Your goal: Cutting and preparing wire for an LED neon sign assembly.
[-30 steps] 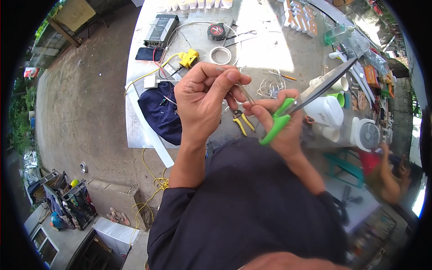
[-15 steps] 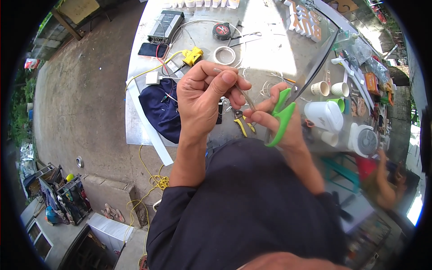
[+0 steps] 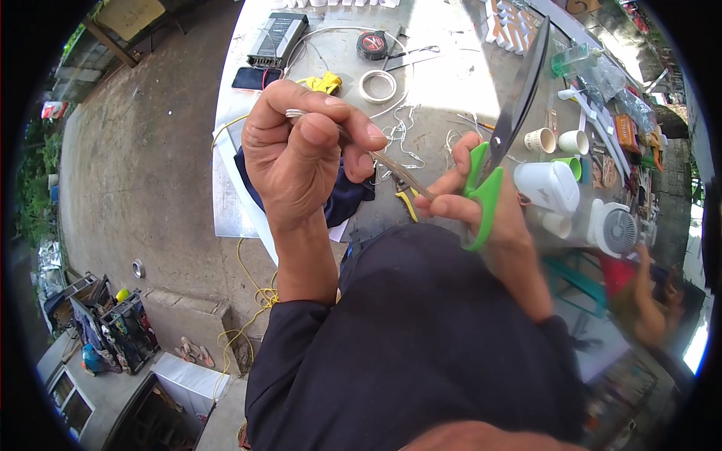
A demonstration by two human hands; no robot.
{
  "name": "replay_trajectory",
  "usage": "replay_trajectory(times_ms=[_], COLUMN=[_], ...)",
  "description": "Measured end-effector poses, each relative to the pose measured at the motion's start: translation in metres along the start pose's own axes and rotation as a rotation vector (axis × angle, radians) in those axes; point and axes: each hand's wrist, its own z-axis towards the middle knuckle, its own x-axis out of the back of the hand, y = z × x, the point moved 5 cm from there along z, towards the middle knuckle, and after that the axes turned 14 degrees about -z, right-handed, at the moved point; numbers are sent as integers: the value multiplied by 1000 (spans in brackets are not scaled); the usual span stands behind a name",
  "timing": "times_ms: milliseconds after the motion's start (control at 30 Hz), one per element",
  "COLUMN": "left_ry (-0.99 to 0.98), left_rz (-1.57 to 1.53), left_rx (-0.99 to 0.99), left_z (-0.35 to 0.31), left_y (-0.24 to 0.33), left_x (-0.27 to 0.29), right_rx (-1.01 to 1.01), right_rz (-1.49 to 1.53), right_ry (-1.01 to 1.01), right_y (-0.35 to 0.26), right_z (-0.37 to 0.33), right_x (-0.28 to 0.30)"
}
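Between thumb and fingers, my left hand pinches a thin, clear-looking electrical wire, and a short end pokes out over its index finger. The wire slants down to my right hand, whose thumb and finger close on its other part. That same hand also carries scissors with green handles, hooked over its fingers. Their dark blades point up and away, nearly together, clear of the wire. Beneath the hands lie a white string of small LED modules and yellow-handled pliers, partly covered.
On the metal table are a tape roll, a tape measure, a grey power supply, a phone and dark cloth. Cups, a white container and a fan stand right. Another person's arm shows there.
My left hand has moved left and slightly up, away from my right hand, so a longer stretch of wire shows between them. My right hand, with the scissors, has shifted slightly right.
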Motion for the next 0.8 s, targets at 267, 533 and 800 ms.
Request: replay_trajectory(times_ms=[267,533,800], left_ry=[-71,24,85], left_rz=[-121,-162,73], left_rx=[-31,8,41], left_z=[8,-11,-29], left_y=[5,8,9], left_x=[4,25,22], right_rx=[22,157,48], right_rz=[-29,-344,-427], right_ry=[26,208,178], right_y=[-6,-15,7], right_z=[-6,-12,-3], right_x=[1,4,26])
